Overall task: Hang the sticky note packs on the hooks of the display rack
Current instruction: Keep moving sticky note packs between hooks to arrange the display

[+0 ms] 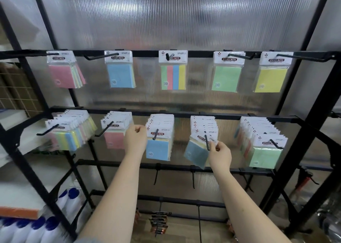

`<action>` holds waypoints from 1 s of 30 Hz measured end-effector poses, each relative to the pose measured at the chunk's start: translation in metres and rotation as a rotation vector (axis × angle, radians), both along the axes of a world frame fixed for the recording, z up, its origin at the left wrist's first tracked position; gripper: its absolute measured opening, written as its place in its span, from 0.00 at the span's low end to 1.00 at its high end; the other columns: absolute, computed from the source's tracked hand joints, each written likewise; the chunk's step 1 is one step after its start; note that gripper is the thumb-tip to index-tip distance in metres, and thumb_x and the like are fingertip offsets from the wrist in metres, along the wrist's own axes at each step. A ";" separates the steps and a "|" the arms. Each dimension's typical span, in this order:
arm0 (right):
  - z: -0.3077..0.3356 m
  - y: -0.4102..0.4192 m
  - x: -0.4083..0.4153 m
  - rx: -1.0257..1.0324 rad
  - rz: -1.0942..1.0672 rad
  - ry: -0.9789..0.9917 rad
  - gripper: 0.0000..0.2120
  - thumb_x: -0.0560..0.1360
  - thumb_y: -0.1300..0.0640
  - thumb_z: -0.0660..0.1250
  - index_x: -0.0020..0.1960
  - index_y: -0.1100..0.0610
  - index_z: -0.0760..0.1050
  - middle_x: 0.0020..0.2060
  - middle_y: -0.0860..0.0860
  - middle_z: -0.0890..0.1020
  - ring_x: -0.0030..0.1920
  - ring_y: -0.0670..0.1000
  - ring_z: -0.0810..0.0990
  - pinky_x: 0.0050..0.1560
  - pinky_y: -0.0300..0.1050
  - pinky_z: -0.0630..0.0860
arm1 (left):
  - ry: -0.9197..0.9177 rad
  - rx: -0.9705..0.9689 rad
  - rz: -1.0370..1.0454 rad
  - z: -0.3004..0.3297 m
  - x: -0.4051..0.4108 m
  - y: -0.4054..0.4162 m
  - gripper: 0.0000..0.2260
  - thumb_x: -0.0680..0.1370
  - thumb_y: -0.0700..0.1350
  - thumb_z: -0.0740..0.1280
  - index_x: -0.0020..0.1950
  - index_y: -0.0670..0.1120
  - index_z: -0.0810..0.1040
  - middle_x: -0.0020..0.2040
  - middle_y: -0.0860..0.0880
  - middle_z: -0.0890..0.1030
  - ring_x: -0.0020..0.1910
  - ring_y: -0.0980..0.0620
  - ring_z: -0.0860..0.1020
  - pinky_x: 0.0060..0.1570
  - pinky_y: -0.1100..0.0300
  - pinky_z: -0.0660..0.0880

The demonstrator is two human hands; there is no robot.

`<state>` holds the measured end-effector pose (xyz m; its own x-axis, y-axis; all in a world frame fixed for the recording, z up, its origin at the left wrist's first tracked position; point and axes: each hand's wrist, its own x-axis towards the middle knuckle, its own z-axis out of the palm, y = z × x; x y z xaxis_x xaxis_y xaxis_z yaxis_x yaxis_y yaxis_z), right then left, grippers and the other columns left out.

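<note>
On the far left, white bottles with blue caps [71, 196] stand on a low shelf outside the black display rack [304, 128]. The rack carries two loaded rails in front of a ribbed translucent panel [184, 17]. Along the upper rail hang five lots of packs, left to right: pink [63, 71], blue [120, 71], striped [173, 73], green [227, 73] and yellow [272, 74], each flat to the panel with its long axis vertical and white header card up.

On the lower rail, a fanned multicolour row [72, 130] hangs at the left, then a pink-fronted row [115, 133]. The left hand [135, 139] is raised between that pink row and the blue-fronted row [160, 141], its fingers curled inward; whether it pinches a pack edge I cannot tell.

Further right, the right hand [219, 155] pinches the header corner of a blue sticky note pack [196, 153] at the tip of a black hook [207, 142]. This pack is tilted — header up and to the right, lower end swung down to the left, out of line with the row behind it. The hook's prong crosses the header card, and the stacked packs behind crowd the hook.

At the far right hangs a green-fronted row [267, 150]. Below, bare hooks [193, 178] hang from a third rail, and orange-and-black packages [158, 222] sit near the floor.
</note>
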<state>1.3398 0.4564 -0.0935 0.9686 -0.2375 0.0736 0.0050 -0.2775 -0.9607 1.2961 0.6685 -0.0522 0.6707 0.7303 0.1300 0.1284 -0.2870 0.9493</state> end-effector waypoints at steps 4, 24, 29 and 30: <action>-0.002 0.002 -0.014 0.010 0.000 -0.049 0.12 0.81 0.56 0.56 0.41 0.59 0.71 0.33 0.50 0.74 0.34 0.48 0.69 0.34 0.40 0.64 | 0.097 0.027 -0.041 -0.015 -0.003 0.000 0.11 0.80 0.41 0.57 0.60 0.44 0.75 0.52 0.52 0.76 0.53 0.49 0.72 0.48 0.61 0.67; 0.027 -0.017 -0.054 0.065 -0.027 -0.191 0.18 0.81 0.53 0.56 0.35 0.59 0.69 0.31 0.50 0.75 0.32 0.48 0.68 0.34 0.43 0.63 | 0.143 0.006 -0.033 -0.029 -0.012 -0.024 0.10 0.80 0.47 0.61 0.54 0.42 0.76 0.46 0.48 0.78 0.40 0.51 0.72 0.28 0.63 0.62; 0.041 -0.022 -0.058 0.122 -0.043 -0.251 0.19 0.81 0.53 0.57 0.32 0.57 0.62 0.28 0.48 0.69 0.30 0.46 0.64 0.31 0.38 0.61 | 0.130 -0.035 -0.066 -0.028 -0.016 -0.024 0.11 0.81 0.46 0.59 0.44 0.42 0.74 0.34 0.51 0.72 0.32 0.53 0.69 0.29 0.60 0.61; 0.043 -0.023 -0.060 0.126 -0.045 -0.269 0.20 0.81 0.53 0.57 0.31 0.56 0.62 0.27 0.47 0.68 0.30 0.45 0.63 0.29 0.35 0.60 | 0.128 -0.023 -0.066 -0.027 -0.018 -0.024 0.11 0.81 0.47 0.59 0.43 0.42 0.73 0.33 0.51 0.71 0.31 0.54 0.67 0.29 0.60 0.61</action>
